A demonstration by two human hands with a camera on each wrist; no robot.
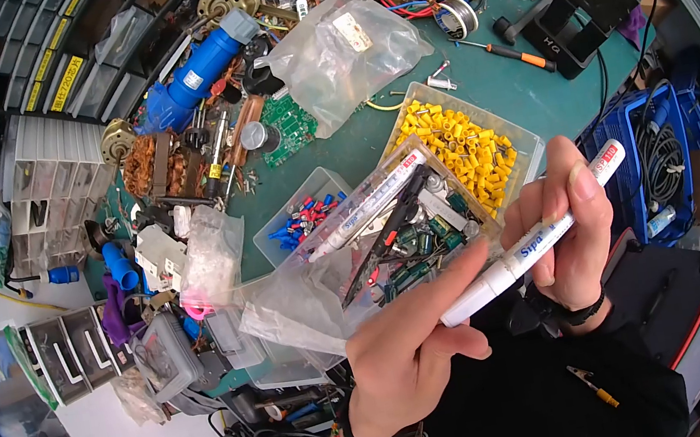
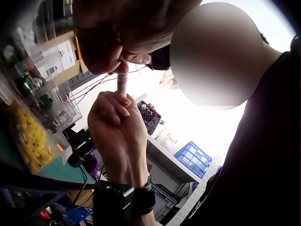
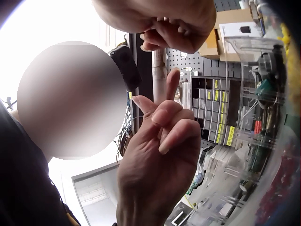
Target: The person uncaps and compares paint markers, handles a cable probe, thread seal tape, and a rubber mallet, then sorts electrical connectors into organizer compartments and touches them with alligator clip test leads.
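A white marker (image 1: 518, 252) with blue lettering and a red-labelled end is held at a slant between both hands. My right hand (image 1: 581, 220) grips its upper part with curled fingers. At the lower, plain white end, my left hand (image 1: 410, 350) pinches it, the index finger stretched out alongside. The left wrist view shows the marker (image 2: 122, 84) between my left hand (image 2: 134, 26) above and my right hand (image 2: 120, 127) below. Seen from the right wrist, the marker (image 3: 160, 70) runs from my right hand (image 3: 164, 23) to my left hand (image 3: 157, 150).
Behind the hands lie a clear box of components (image 1: 414, 250), with another white marker (image 1: 366, 207) on it, and a box of yellow caps (image 1: 456, 144). A plastic bag (image 1: 348, 51), blue cylinder (image 1: 205, 68) and screwdriver (image 1: 516, 54) are farther back. Blue baskets (image 1: 648, 156) stand right.
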